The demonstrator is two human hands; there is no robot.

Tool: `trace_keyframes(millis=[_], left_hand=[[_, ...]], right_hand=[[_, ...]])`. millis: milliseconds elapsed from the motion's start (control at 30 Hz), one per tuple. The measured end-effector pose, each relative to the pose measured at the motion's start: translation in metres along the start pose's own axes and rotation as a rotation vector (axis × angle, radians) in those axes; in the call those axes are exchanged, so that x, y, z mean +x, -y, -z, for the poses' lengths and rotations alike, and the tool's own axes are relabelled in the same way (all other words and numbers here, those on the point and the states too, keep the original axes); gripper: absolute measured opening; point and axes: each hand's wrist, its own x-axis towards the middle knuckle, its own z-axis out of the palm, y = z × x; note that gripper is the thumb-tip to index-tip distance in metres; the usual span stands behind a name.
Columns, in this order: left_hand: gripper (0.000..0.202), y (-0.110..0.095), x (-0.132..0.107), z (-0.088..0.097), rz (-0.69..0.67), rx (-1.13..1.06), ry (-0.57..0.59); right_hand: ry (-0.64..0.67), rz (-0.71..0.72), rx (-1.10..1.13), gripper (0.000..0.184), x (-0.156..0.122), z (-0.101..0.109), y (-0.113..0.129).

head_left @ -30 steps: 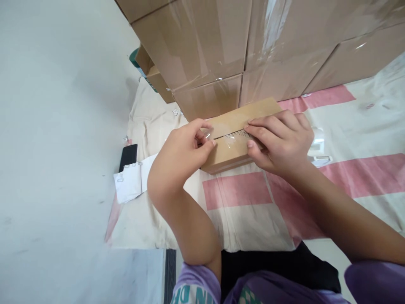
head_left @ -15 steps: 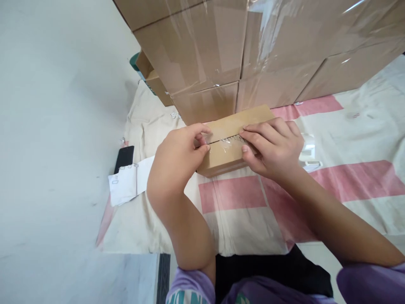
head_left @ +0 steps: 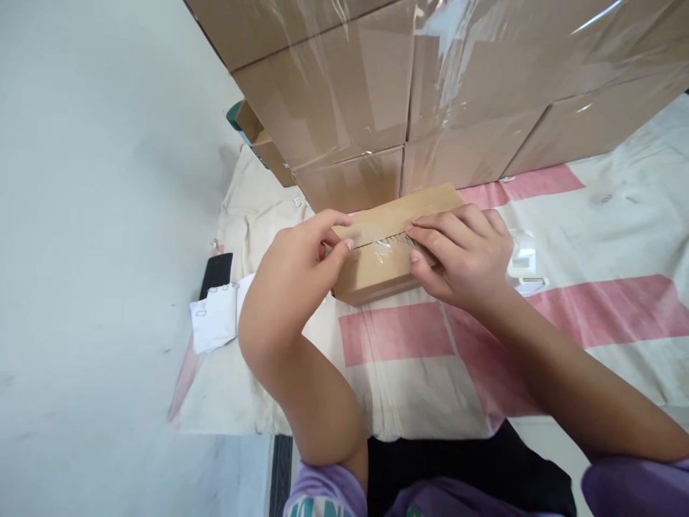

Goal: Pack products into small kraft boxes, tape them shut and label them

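Observation:
A small closed cardboard box (head_left: 377,276) sits on the cloth, with a seam running along its top. Clear tape (head_left: 383,248) crosses that seam and looks wrinkled, with a jagged edge beside my right fingers. My left hand (head_left: 301,266) is at the box's left end. Its thumb touches the top near the seam, while the index finger stretches out above it, leaving a gap. On the right half of the top, my right hand (head_left: 466,248) has its fingers bent together, the tips pressed at the taped seam. Those fingertips hide part of the tape.
Large plastic-wrapped cartons (head_left: 344,100) form a wall behind the box. To the left lie a black phone (head_left: 217,273) and white papers (head_left: 215,316). A white tape dispenser-like object (head_left: 525,262) stands beyond my right hand. A pink-and-cream cloth (head_left: 398,334) covers the table.
My left thumb and index finger have shifted slightly left and spread a little from the seam. My right hand stays nearly in place. The view has tilted slightly.

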Motion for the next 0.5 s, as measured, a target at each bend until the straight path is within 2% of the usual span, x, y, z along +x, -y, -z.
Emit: trace_keyframes(millis=[167,500], left_hand=[[0.027,0.0003,-0.0025,0.0008,-0.021,0.031,-0.025],[0.025,-0.0036,-0.004,0.0005,-0.033,0.021,-0.022]], right_hand=[[-0.04,0.014,0.01,0.024,0.0004,0.0008,0.0003],[-0.028,-0.018,0.025,0.021,0.0,0.0006,0.0008]])
